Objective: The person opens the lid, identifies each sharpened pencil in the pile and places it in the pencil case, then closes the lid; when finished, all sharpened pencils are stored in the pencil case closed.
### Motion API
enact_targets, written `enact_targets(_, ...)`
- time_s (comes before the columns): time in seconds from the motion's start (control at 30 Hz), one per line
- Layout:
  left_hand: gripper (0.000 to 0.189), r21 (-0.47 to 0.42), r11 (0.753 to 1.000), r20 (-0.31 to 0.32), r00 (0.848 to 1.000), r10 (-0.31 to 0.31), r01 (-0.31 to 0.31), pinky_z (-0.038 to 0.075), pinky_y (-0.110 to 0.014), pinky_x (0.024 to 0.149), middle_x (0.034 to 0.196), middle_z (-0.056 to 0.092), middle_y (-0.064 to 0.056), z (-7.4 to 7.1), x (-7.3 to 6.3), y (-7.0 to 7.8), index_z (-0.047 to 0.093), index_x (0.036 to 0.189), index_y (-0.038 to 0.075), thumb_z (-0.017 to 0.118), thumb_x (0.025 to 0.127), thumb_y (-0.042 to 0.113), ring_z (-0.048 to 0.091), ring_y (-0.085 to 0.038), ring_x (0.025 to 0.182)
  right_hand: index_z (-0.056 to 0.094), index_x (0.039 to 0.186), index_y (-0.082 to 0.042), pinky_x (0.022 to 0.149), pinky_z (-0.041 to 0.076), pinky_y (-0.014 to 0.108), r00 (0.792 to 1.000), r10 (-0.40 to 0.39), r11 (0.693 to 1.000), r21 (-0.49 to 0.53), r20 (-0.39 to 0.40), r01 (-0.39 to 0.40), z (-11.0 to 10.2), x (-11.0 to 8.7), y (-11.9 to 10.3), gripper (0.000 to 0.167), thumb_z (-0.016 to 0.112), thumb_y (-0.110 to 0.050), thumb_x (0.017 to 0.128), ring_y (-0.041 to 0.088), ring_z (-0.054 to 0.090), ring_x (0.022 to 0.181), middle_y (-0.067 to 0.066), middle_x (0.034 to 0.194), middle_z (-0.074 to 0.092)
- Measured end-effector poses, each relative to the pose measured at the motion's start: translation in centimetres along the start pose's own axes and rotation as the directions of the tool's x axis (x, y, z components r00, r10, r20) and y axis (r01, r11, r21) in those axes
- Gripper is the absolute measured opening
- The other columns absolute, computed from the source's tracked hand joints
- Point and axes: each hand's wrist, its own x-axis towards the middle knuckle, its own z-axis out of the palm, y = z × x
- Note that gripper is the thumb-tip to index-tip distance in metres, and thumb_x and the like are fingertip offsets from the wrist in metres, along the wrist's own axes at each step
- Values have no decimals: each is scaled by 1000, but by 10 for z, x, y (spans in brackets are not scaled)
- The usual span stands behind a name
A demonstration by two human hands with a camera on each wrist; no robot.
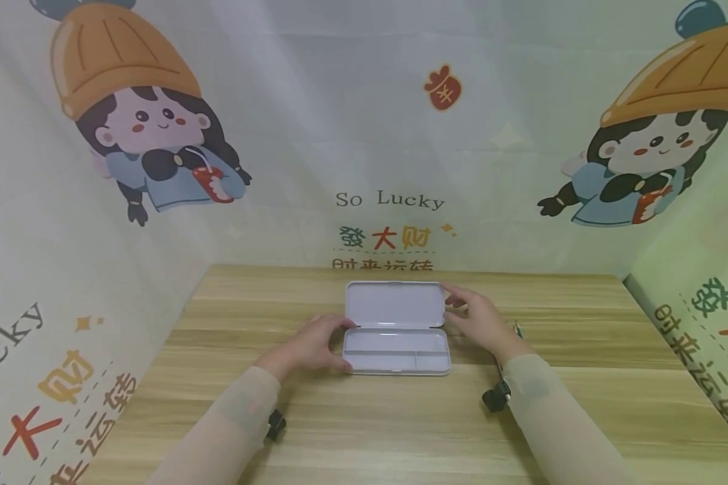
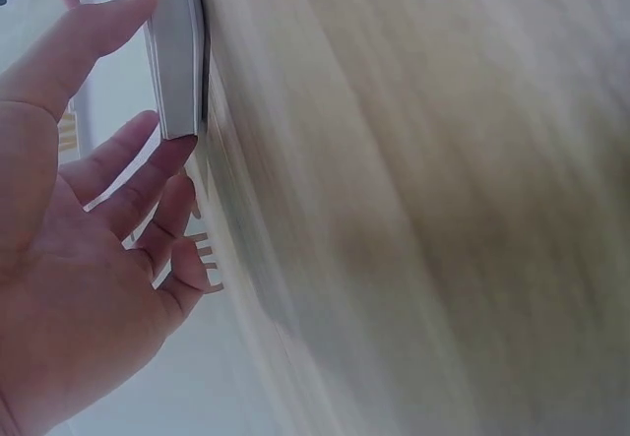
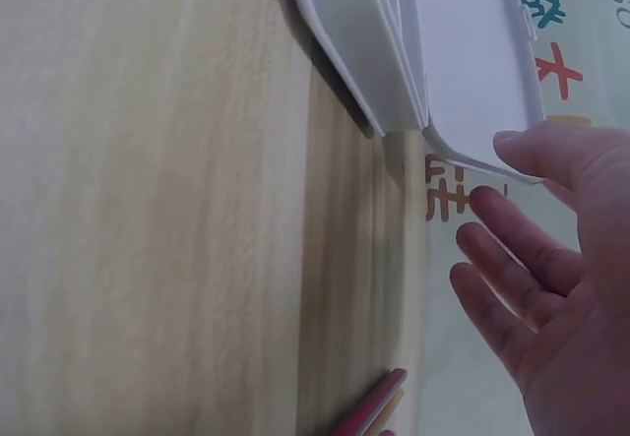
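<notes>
The left hand (image 1: 315, 342) held the left end of a white pencil case (image 1: 394, 342), its thumb at the near corner and its forefingers at the far corner by the hinge; the last two fingers curled free of it. The right hand (image 1: 476, 316) pinched the right edge of the raised lid (image 1: 396, 304), thumb against the near side and forefinger at the top corner, with the other fingers spread clear.

The case stood between the two hands on a wood-grain table (image 1: 394, 431), its lid hinged open on the side away from the person. Dividers (image 1: 415, 360) split the base into one long compartment farther from the wrists and two nearer ones, the longer beside the left thumb.

Beneath the right hand, near its wrist, lay a few slender pen-like sticks (image 3: 369, 411), one red and one yellowish. Below each forearm showed a small black device (image 1: 495, 397). Beyond both hands hung a printed cloth backdrop (image 1: 279, 155) with cartoon girls and the words "So Lucky".
</notes>
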Motion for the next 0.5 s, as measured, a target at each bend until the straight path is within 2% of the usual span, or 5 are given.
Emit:
enact_targets(0.3, 82, -7, 1000, 6, 1000, -9, 9, 37, -53, 121, 147, 58, -15, 1, 2, 1, 59, 139, 8, 95, 67, 25, 49, -35, 137, 48, 153, -9, 102, 54, 55, 999, -30, 1000, -3, -22, 30, -5, -8, -1, 62, 69, -7, 95, 38, 63, 117, 22, 130, 67)
enact_targets(0.5, 82, -22, 1000, 16, 1000, -10, 11, 37, -54, 121, 147, 57, -16, 1, 3, 2, 58, 139, 7, 95, 67, 23, 48, -37, 138, 51, 151, -7, 98, 56, 55, 996, -73, 997, 6, -54, 73, -8, -15, -6, 60, 70, -4, 94, 38, 63, 115, 21, 131, 65)
